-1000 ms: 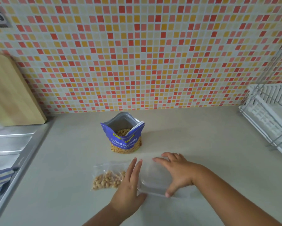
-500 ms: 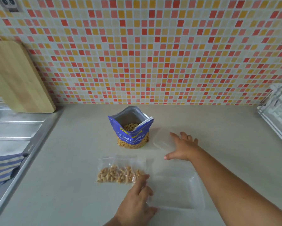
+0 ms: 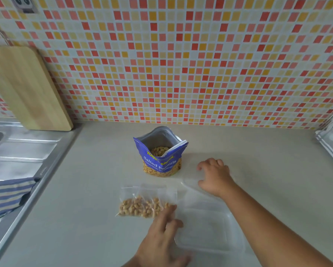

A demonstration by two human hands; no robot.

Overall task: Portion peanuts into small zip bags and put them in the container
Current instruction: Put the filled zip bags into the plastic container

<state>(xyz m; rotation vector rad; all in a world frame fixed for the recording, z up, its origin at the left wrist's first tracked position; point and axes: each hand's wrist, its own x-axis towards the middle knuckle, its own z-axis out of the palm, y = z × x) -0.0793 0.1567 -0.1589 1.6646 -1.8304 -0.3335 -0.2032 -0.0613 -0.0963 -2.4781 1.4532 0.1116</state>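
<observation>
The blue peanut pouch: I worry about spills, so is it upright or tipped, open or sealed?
Upright and open. The blue peanut pouch stands on its base on the counter, its mouth spread wide with peanuts visible inside.

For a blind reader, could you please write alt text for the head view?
A left hand reaches toward a zip bag of peanuts beside a clear container, while the right hand rests on its lid near an open peanut pouch.
</observation>
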